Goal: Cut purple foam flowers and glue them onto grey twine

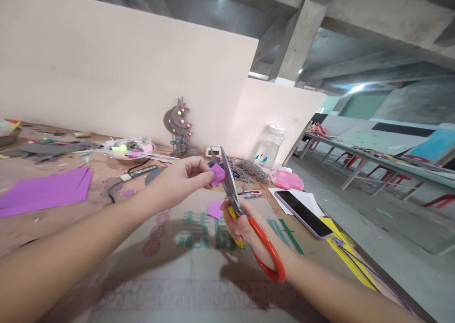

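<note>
Pinching a small purple piece (217,175) between thumb and fingertips, the left hand (186,178) holds it up at the scissors (231,190), whose handles the right hand (253,230) grips. The 2 blades stand parted, their long axis running from the handles at lower right up and away to the tips; the piece sits on their left side, and whether it touches metal I cannot tell. The left hand is nearer to it, the right hand lower and to the right.

Below, 1 purple square (214,209) lies on printed cardboard (170,275). Purple sheets (46,190) lie farther left; a phone (303,214) lies at right. Beyond are grey string (252,170), a clear jar (268,145) and a grey ornament (177,124) before a pale board (117,72).
</note>
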Available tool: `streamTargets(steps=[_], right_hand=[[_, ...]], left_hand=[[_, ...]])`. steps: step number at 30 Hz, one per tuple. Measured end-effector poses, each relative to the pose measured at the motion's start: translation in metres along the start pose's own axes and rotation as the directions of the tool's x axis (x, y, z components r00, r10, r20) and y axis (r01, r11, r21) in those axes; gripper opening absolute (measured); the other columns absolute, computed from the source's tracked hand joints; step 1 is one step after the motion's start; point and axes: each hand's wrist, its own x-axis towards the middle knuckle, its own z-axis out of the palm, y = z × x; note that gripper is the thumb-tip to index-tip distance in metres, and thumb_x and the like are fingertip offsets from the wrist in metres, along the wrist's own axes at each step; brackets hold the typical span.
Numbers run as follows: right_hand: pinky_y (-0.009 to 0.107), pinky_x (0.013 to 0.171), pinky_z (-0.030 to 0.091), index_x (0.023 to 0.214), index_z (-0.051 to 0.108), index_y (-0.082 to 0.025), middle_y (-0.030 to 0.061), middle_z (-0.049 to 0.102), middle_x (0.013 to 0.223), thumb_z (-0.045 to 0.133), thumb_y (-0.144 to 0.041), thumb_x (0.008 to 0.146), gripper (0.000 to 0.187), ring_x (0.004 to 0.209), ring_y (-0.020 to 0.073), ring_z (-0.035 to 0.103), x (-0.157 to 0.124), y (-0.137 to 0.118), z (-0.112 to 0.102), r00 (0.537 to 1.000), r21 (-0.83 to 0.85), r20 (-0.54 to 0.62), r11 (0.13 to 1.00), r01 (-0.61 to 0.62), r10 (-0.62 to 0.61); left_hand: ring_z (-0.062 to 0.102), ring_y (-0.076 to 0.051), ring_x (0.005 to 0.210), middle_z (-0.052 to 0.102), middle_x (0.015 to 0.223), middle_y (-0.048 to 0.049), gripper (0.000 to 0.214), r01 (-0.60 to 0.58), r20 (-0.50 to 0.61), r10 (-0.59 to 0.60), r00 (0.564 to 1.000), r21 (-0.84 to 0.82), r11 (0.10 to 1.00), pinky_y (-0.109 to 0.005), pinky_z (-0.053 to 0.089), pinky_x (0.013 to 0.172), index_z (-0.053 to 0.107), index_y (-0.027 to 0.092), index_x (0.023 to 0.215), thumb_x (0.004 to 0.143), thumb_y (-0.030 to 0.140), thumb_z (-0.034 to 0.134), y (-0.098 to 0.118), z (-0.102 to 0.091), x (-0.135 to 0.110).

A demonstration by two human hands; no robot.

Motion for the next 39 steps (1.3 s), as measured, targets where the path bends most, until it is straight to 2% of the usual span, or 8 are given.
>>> streamTargets(steps=[10,20,31,37,39], right_hand=[[0.025,0.054,0.034,0.111,0.044,-0.019,-0.0015,0.037,0.074,0.039,-0.063,0.088,0.05,0.06,0.0111,0.032,0.0008,-0.0009,0.0003,1.0,0.044,-0.003,0.999,-0.01,0.01],[0.024,0.052,0.032,0.109,0.045,-0.02,-0.0021,0.036,0.074,0.043,-0.063,0.086,0.049,0.059,0.0101,0.031,0.0009,-0.003,0.0011,1.0,0.059,0.002,0.998,-0.027,0.027],[0.022,0.049,0.029,0.108,0.044,-0.02,-0.0033,0.033,0.073,0.045,-0.063,0.086,0.049,0.056,0.009,0.028,0.0012,-0.0033,0.0004,0.998,0.083,0.041,0.996,-0.043,0.04],[0.023,0.05,0.03,0.101,0.043,-0.02,-0.0036,0.034,0.072,0.042,-0.063,0.087,0.046,0.056,0.009,0.028,0.0014,-0.0017,0.0009,0.999,0.098,0.023,0.995,-0.026,0.024],[0.023,0.05,0.03,0.104,0.043,-0.02,-0.0034,0.034,0.072,0.043,-0.063,0.087,0.046,0.056,0.009,0.028,0.0015,-0.0022,0.0013,1.0,0.099,0.018,0.995,-0.026,0.024]], left_hand=[[0.06,-0.016,0.08,0.066,0.085,-0.0051,0.021,-0.008,0.0,0.008,1.0,0.048,0.999,-0.031,0.047,0.077,0.057,0.016,0.076,0.083,0.036,0.057,-0.0001,-0.001,0.0001],[0.06,-0.014,0.074,0.064,0.075,-0.0017,0.027,-0.011,-0.007,0.011,1.0,0.067,0.998,-0.027,0.045,0.071,0.057,0.016,0.076,0.082,0.042,0.058,0.0026,-0.0054,0.0006],[0.061,-0.014,0.076,0.067,0.083,-0.0046,0.025,-0.002,-0.014,0.002,1.0,0.03,1.0,-0.027,0.048,0.074,0.057,0.015,0.077,0.083,0.04,0.058,0.0071,-0.0065,-0.0006],[0.065,-0.018,0.082,0.07,0.09,-0.0075,0.03,0.022,0.089,-0.028,0.996,0.067,0.998,-0.031,0.051,0.078,0.064,0.015,0.088,0.083,0.044,0.057,0.0035,-0.0046,0.0004],[0.065,-0.018,0.082,0.071,0.089,-0.0074,0.029,0.032,0.08,-0.037,0.996,0.056,0.998,-0.031,0.051,0.079,0.065,0.014,0.089,0.083,0.042,0.058,0.0027,-0.0043,0.0005]])
